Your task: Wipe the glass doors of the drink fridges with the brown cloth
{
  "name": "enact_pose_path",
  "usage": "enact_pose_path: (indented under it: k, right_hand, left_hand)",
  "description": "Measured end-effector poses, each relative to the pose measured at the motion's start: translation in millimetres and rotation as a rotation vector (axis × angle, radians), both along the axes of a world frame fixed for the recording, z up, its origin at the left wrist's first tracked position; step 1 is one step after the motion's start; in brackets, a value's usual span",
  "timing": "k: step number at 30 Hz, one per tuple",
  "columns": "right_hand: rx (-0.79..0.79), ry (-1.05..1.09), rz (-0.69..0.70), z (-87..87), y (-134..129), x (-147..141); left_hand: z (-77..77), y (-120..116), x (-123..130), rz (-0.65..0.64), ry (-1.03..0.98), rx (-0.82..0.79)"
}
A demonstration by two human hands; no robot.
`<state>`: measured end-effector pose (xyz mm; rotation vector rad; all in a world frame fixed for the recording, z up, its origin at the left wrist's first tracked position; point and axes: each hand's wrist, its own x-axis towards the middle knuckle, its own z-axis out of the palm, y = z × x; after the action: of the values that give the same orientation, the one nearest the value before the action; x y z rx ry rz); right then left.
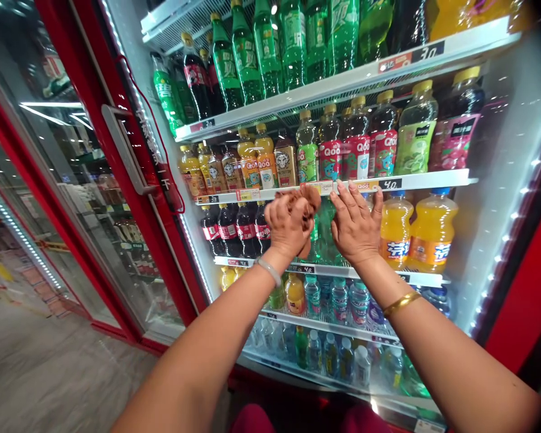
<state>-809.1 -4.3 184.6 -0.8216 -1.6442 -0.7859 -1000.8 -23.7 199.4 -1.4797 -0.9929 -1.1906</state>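
Note:
Bunched in my left hand [289, 221] is a brown cloth [310, 196], close to the front edge of a white shelf [277, 193] in a drinks fridge. My right hand [355, 222] has its fingers spread, the tips resting on the same shelf edge near the price labels. Just above my hands stand Qoo juice bottles [330, 153] with yellow caps. Cola bottles [237, 225] show to the left of my left hand one shelf lower, and large orange soda bottles [434, 228] to the right of my right hand. Green bottles between my hands are partly hidden.
Green soda bottles [262, 51] line the upper shelf, and several small bottles [338, 297] fill the lower ones. On the left the red-framed glass door [99, 120] stands open with a grey handle [125, 150]. Grey floor [72, 373] lies below it.

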Motion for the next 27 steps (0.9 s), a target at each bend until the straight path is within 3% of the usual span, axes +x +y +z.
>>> enact_pose_path:
  k: [3,5,7,9,11,13,14,17,19,21,24,25,27]
  right_hand:
    - [0.040,0.018,-0.002,-0.3,2.0,-0.3]
    - [0.028,0.013,-0.007,-0.1,1.6,-0.3]
    - [-0.001,0.004,-0.014,0.2,0.2,-0.5]
    - [-0.018,0.002,-0.019,0.4,-1.4,-0.9]
    - [-0.021,0.002,-0.022,0.3,-2.0,-1.2]
    - [-0.009,-0.002,-0.024,-0.2,-1.2,-1.0]
    - [0.006,-0.002,-0.024,-0.6,-0.3,-0.4]
    - [0.061,0.014,-0.022,-1.5,3.1,1.8]
    - [0.069,0.015,-0.010,-1.5,4.4,0.8]
    - [0.043,0.045,0.014,-1.1,4.1,-5.7]
    - [0.010,0.255,0.014,-0.3,1.7,-25.8]
    - [0.010,0.326,0.001,-0.3,1.0,-33.3]
    - [0.015,0.378,-0.040,-1.1,0.2,-45.4]
  left_hand:
    - [-23.8,2.0,-14.3,-0.145,0.414,-0.038]
    - [-15.3,-0.2,-37.7,-0.237,0.718,-0.103]
    - [7.2,-4.0,-56.8,-0.275,0.854,-0.150]
    - [28.6,-6.5,-60.5,-0.223,0.743,-0.188]
    - [34.7,-5.5,-47.5,-0.114,0.404,-0.167]
    - [21.5,-1.3,-26.3,-0.024,0.056,-0.094]
    - [9.7,1.3,-16.5,-0.016,0.010,-0.071]
    - [-25.9,6.8,-3.6,-0.097,0.252,-0.052]
    - [-33.9,6.5,-10.9,-0.151,0.424,-0.073]
    - [-23.6,3.5,-25.4,-0.177,0.591,-0.124]
    - [11.5,-1.9,-45.2,-0.179,0.885,-0.255]
    - [22.2,-3.1,-48.8,-0.178,0.907,-0.281]
    - [33.2,-4.4,-50.0,-0.172,0.763,-0.270]
